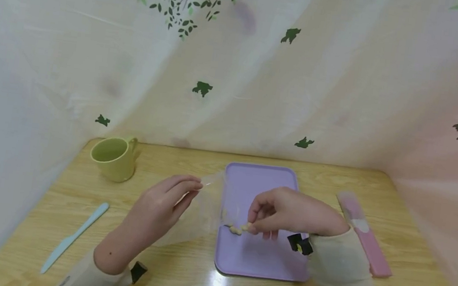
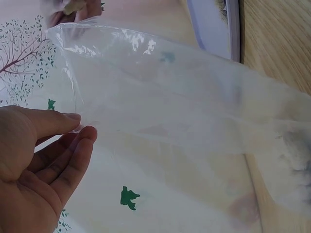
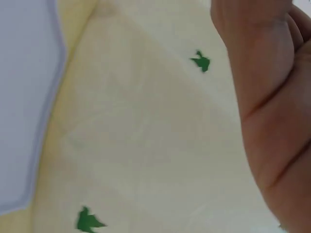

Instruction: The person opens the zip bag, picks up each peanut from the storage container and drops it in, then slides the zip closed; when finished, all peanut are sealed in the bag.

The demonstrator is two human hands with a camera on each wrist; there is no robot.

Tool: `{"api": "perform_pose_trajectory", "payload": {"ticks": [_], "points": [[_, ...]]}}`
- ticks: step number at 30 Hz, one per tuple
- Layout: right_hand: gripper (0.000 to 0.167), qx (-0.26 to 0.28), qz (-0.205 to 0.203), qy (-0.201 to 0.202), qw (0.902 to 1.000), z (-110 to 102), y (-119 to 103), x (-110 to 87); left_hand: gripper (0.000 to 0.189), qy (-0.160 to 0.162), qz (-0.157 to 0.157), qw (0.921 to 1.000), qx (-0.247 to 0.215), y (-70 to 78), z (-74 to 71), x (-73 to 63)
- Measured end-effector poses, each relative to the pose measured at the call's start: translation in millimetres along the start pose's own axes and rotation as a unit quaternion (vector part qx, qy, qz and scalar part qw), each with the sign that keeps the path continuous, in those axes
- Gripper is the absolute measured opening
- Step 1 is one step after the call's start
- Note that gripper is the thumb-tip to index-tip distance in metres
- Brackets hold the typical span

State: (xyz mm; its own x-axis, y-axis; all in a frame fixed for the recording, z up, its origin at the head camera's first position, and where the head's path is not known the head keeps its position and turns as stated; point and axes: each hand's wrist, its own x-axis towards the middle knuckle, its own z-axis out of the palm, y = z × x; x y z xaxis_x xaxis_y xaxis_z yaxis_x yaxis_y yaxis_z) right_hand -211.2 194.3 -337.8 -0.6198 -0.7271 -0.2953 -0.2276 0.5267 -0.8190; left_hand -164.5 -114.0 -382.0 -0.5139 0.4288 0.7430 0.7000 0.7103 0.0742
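Observation:
My left hand (image 1: 163, 206) pinches the rim of a clear plastic bag (image 2: 160, 97) between thumb and fingers. The bag spreads to the right, over the left edge of a purple tray (image 1: 255, 260). Above the tray, my right hand (image 1: 289, 212) pinches a small pale nut-like piece (image 1: 245, 227) between thumb and fingertips; its exact kind is too small to tell. Several similar pale pieces (image 1: 235, 230) show beside it, near the bag's edge. In the right wrist view, the right hand (image 3: 272, 107) shows only in part, its fingertips out of frame.
A green mug (image 1: 114, 160) stands at the back left of the wooden table (image 1: 169, 279). A pale blue knife (image 1: 73, 238) lies in front of it. Right of the tray lies a long pink object (image 1: 371, 244) with a white band. A patterned cloth (image 1: 246, 69) hangs behind.

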Motion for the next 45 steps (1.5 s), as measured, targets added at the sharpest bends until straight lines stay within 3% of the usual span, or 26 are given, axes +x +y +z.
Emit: {"api": "perform_pose_trajectory", "payload": {"ticks": [7, 13, 23, 30, 38, 42, 45], "points": [[0.013, -0.039, -0.021, 0.058, 0.9973, 2.1, -21.3, 11.2, 0.027, -0.003, 0.01, 0.9999, 0.004, 0.7, -2.3, 1.8], [0.012, -0.067, -0.01, 0.099, 0.9928, 10.6, -30.5, 24.6, 0.027, 0.002, 0.014, 0.9999, 0.004, 1.5, -2.7, 2.4], [0.008, -0.051, -0.007, 0.106, 0.993, 19.5, -35.3, 38.8, 0.027, -0.002, 0.015, 0.9999, -0.002, 3.3, -3.1, 3.1], [0.007, -0.048, 0.0, 0.123, 0.9912, 16.2, -30.4, 33.3, 0.027, -0.004, 0.015, 0.9999, 0.001, 3.6, -2.9, 2.7], [0.016, -0.009, 0.004, 0.135, 0.9908, -2.6, -19.3, 8.7, 0.026, -0.009, 0.01, 0.9999, -0.002, 3.3, -4.7, 3.9], [0.015, -0.012, 0.027, 0.13, 0.9911, -12.3, -4.1, 1.6, 0.028, 0.001, 0.015, 0.9999, 0.0, 2.1, -5.5, 4.4], [0.012, -0.035, 0.057, 0.116, 0.991, -10.2, 10.3, 8.8, 0.027, -0.001, 0.012, 0.9999, 0.0, 1.9, -7.5, 4.5]]}}
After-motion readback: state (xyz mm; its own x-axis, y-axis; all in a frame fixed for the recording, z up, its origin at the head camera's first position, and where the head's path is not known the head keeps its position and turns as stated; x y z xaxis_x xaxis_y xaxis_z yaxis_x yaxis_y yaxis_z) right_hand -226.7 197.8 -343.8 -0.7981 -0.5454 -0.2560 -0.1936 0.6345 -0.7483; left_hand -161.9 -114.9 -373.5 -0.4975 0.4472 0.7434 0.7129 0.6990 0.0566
